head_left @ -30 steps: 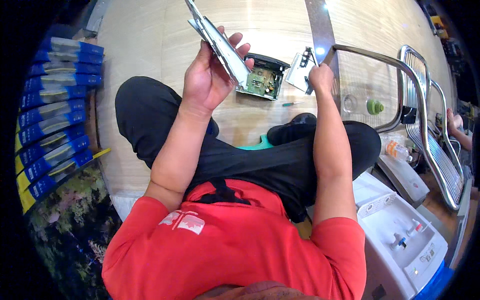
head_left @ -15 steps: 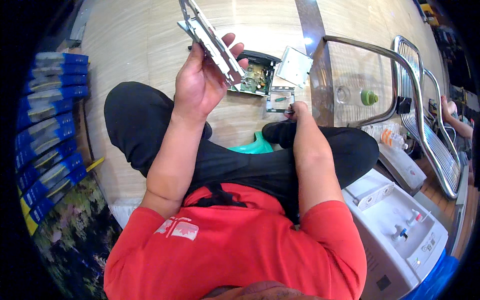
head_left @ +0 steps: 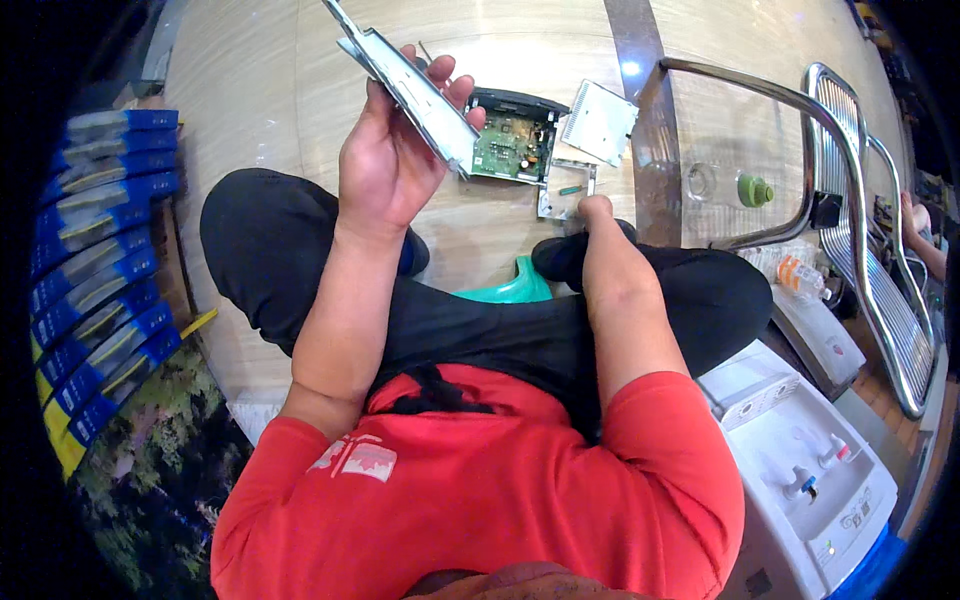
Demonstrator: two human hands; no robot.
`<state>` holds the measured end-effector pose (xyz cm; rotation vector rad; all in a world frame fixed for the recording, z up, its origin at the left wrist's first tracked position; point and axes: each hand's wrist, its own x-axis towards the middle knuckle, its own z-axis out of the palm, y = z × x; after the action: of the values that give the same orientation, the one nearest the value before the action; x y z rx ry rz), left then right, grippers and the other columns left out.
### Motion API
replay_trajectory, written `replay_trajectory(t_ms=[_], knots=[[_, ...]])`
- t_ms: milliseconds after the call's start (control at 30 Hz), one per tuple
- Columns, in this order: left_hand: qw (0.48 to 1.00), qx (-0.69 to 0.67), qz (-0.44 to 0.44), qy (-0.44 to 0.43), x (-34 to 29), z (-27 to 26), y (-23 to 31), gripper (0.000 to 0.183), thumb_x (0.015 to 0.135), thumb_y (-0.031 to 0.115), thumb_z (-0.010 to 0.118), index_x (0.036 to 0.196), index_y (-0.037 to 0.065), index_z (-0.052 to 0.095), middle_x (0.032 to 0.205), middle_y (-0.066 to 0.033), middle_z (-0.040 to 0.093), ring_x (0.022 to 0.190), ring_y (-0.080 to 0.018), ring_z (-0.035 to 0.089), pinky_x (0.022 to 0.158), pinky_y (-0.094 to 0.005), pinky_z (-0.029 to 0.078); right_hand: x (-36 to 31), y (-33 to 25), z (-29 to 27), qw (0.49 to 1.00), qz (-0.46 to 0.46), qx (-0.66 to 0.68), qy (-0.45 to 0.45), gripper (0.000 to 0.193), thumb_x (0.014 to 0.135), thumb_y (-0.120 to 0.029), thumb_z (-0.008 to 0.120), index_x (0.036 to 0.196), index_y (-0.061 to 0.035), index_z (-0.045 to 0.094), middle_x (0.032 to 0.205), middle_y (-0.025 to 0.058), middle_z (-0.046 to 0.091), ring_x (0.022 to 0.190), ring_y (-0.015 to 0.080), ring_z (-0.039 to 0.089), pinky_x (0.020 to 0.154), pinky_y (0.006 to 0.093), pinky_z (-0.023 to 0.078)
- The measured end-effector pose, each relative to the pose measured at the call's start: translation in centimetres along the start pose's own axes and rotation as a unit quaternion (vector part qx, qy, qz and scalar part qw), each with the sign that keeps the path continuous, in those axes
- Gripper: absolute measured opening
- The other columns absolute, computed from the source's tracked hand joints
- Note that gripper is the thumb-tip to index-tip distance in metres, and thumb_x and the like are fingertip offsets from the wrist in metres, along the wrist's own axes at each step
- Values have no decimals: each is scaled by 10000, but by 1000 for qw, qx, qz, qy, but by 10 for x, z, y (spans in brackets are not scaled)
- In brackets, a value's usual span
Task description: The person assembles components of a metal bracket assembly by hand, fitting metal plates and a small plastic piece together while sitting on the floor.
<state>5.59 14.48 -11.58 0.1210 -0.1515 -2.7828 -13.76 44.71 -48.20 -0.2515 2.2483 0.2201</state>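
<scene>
My left hand [head_left: 392, 175] is raised, its fingers curled behind a thin metal panel [head_left: 415, 92] that tilts from upper left to lower right. Beyond it on the floor lies an opened dark device housing [head_left: 512, 104] with a green circuit board [head_left: 508, 148] inside. My right hand [head_left: 595, 208] is low over a pale metal frame [head_left: 548, 207] beside the housing; its fingers are hidden from above. A short green screwdriver-like tool [head_left: 570, 190] lies within the frame. A flat vented metal cover [head_left: 600, 122] rests just past it.
A green plastic object [head_left: 510, 288] sits between my legs. To the right are a chrome-framed chair [head_left: 845, 165], a clear bottle with a green cap [head_left: 755, 191], an orange-labelled bottle [head_left: 800, 277] and a white water dispenser [head_left: 800, 450]. Stacked blue boxes [head_left: 105, 240] line the left side.
The metal panel has turned in my left hand, showing more of its flat face. My right hand has shifted slightly toward the frame, and its fingers no longer show.
</scene>
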Motion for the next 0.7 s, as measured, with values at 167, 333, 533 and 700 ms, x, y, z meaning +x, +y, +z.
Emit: replay_trajectory(t_ms=[167,333,533,700], knots=[[1000,-4,16,-3,-8,1,8,438,1026,408,312,1337,147,476,1320,-139,526,1226,-342,509,1021,-548,425,-35,-25,-24,994,21,102,-16,324,794,-175,566,1012,29,694,1121,221,654,1064,315,640,899,385,505],[1000,-14,14,-15,-12,8,10,440,1026,406,312,1345,145,468,1319,-143,528,1226,-344,508,1021,-551,424,-49,-23,-15,957,86,273,55,257,805,-148,577,925,38,708,1018,252,672,930,348,678,822,393,538],[1000,-21,18,-2,-15,8,11,435,1027,400,317,1341,139,468,1315,-147,531,1224,-347,512,1017,-550,425,-64,-27,-31,979,4,150,138,268,798,-167,593,967,16,692,1022,246,668,955,367,657,853,415,507],[999,-13,33,-7,-15,10,15,415,1026,380,340,1336,137,472,1309,-137,523,1216,-335,501,1022,-538,419,-103,-95,-66,920,-162,175,312,287,888,-257,566,908,14,660,926,242,639,909,399,614,830,477,483]])
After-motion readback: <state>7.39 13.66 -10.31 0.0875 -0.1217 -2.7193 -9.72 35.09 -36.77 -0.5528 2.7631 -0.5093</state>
